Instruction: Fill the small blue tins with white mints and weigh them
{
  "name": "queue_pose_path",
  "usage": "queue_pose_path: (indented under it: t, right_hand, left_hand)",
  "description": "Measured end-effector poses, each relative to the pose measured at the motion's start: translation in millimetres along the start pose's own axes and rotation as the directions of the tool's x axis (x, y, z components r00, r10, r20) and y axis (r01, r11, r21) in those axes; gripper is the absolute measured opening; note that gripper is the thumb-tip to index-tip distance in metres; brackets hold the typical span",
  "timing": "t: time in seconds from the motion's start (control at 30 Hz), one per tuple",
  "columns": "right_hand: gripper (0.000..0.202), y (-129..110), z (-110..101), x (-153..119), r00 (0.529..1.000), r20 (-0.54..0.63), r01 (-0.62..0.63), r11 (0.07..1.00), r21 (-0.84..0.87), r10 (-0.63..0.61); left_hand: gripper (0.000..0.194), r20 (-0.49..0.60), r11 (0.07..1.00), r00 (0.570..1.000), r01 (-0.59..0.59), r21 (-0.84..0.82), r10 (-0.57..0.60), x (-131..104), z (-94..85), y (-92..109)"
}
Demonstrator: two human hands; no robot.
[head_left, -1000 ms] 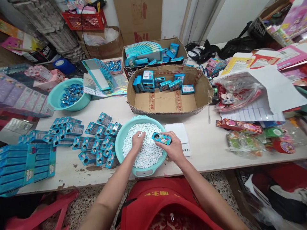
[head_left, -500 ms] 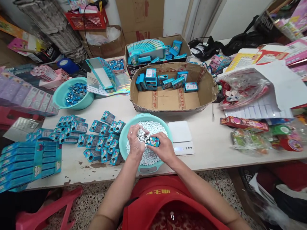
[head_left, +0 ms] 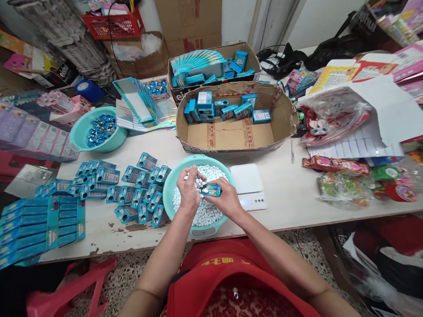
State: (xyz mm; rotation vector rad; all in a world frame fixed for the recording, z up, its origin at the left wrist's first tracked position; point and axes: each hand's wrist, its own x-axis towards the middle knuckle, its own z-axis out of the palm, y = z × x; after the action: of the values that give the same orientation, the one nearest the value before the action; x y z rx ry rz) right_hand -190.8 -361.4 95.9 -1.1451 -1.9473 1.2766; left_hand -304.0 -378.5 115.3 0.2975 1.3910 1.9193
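Note:
A turquoise basin (head_left: 169, 189) full of small white candies (head_left: 207, 216) stands at the table's front edge. Over it, my left hand (head_left: 189, 189) is cupped round a handful of the candies. My right hand (head_left: 228, 198) grips a small blue candy box (head_left: 212, 190) between thumb and fingers, lying roughly level. The box's left end meets the candies at my left fingertips; whether any are passing inside is too small to tell. Left of the basin, several similar blue boxes (head_left: 142, 179) stand in a group, with dark round holes showing on many.
A white digital scale (head_left: 246, 178) sits right of the basin. Behind is a cut-down carton (head_left: 231, 138) holding several blue boxes. A second turquoise bowl (head_left: 115, 143) contains shiny blue pieces. Blue boxes are stacked at left (head_left: 26, 229); bagged toys (head_left: 343, 189) lie right.
The blue box in my right hand has turned slightly, and more of its printed face shows. My left hand still holds candies against its end. The whole view has shifted a little.

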Motion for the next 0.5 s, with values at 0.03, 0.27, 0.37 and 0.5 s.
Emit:
queue_pose_path:
  t: [0.03, 0.27, 0.37, 0.5]
  right_hand:
    - [0.03, 0.3, -0.8, 0.5, 1.0, -0.005, 0.003, 1.0, -0.001, -0.003]
    - [0.032, 3.9, -5.7, 1.6, 1.0, -0.008, 0.017, 1.0, 0.002, -0.017]
    - [0.033, 6.2, -6.8, 2.1, 0.999, 0.0, 0.037, 0.999, 0.006, -0.037]
    - [0.035, 8.3, -6.2, 3.9, 0.999, -0.02, 0.04, 0.999, 0.015, -0.04]
  left_hand:
    - [0.031, -0.002, 1.0, 1.0, -0.007, 0.002, 0.007, 0.0, 0.5, -0.6]
    - [0.037, 0.005, 1.0, 1.0, 0.016, -0.02, -0.016, 0.1, 7.1, 1.2]
    - [0.039, 0.011, 1.0, 1.0, 0.018, -0.008, -0.018, -0.5, 11.0, 1.5]
    - [0.041, 0.02, 0.999, 0.999, 0.047, 0.019, -0.048, -0.5, 13.6, -1.9]
